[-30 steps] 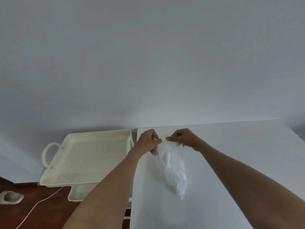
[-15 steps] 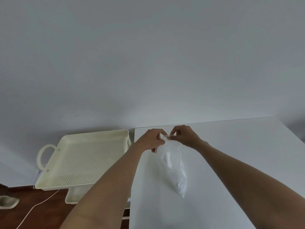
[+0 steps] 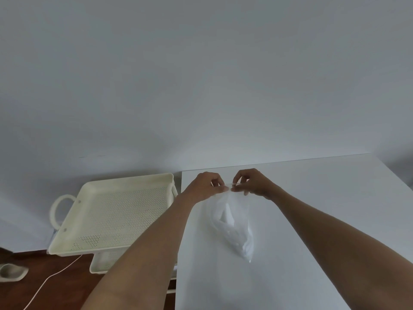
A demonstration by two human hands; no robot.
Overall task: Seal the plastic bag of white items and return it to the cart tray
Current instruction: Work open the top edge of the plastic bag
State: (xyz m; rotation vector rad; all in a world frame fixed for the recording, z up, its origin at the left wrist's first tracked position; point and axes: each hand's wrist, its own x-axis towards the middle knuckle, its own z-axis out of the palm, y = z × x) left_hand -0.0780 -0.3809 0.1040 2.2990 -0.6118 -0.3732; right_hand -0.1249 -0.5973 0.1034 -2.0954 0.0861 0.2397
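The hands draw together along the top edge of the plastic bag [image 3: 232, 222]: a second ago a gap lies between them, now the left hand [image 3: 205, 184] and right hand [image 3: 251, 182] pinch it fingertip to fingertip

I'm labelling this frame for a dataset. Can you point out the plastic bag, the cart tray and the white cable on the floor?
plastic bag [image 3: 232, 229]: head view, middle of its hanging body.
cart tray [image 3: 125, 211]: head view, perforated floor of the top tray.
white cable [image 3: 48, 281]: head view, mid-run across the wooden floor.
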